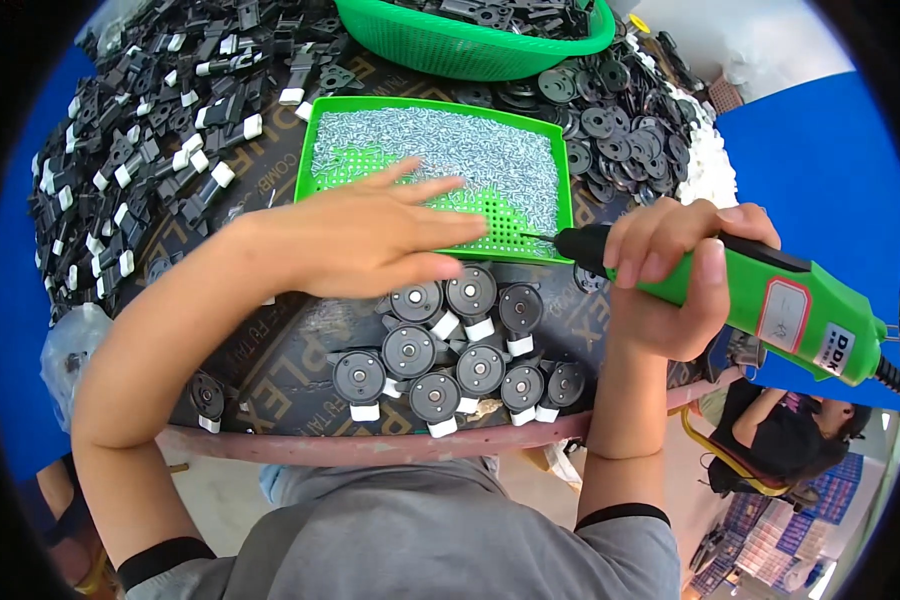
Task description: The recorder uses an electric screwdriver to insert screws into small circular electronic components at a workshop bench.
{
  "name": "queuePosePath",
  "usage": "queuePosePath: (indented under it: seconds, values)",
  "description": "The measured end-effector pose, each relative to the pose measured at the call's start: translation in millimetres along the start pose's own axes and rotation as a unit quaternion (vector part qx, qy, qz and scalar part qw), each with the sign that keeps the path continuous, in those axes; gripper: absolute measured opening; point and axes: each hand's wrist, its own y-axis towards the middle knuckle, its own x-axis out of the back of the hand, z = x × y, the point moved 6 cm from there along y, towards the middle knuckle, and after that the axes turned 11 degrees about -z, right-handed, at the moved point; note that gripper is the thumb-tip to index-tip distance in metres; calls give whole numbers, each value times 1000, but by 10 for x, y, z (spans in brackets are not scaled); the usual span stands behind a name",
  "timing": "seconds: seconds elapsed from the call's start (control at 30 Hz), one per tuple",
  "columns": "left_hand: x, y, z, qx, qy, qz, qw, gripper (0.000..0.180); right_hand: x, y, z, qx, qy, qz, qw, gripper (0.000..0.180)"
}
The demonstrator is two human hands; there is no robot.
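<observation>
Your right hand (670, 285) was wrapped full-fisted around the green electric screwdriver (760, 300), thumb and fingers closed on the black collar and the front of the body. The tool hung over the worktop's right edge, with its bit tip (532, 236) reaching into the near right corner of the green perforated tray (440, 105) of small silvery screws (450, 150). Its long axis ran nearly level, cord end to your right and slightly lower, bit pointing left. It looked like a rigid plastic-bodied tool, moderately heavy toward the rear, so holding it close to the collar probably gave you the best control of the tip. The smooth shell could slip in a loose fist.

Your left hand (370, 240) lay open and flat, fingers spread, holding nothing, over the tray's near edge. Just below it, toward the worktop's near edge, sat a cluster of black round parts with white clips (450, 350); these looked light and stiff, and easily nudged.
</observation>
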Motion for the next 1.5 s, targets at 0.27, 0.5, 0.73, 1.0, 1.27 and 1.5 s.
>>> queuePosePath:
  seconds: [0.27, 0.5, 0.73, 1.0, 1.27, 1.5]
  values:
    - [331, -180, -27, 2, 180, -68, 981, 53, -95, -100, -317, -44, -49, 5, 998, 26]
    - [28, 39, 28, -21, 67, -70, 995, 57, -55, -135, -263, -33, -75, -39, 996, 26]
    - [511, -423, -101, 80, 281, -113, 950, 64, -135, -126, -364, -54, -64, 20, 996, 25]
    - [412, -889, -928, 216, 70, -84, 970, 82, -81, -165, -393, -57, -78, 24, 995, 26]
    - [-250, -1377, -944, 345, -140, -359, 856, 85, -364, -71, 228, -17, -15, 61, 998, 27]
    - [-322, -1383, -813, 311, -131, -398, 853, 60, -1100, -550, 538, -66, 52, 167, 982, 27]
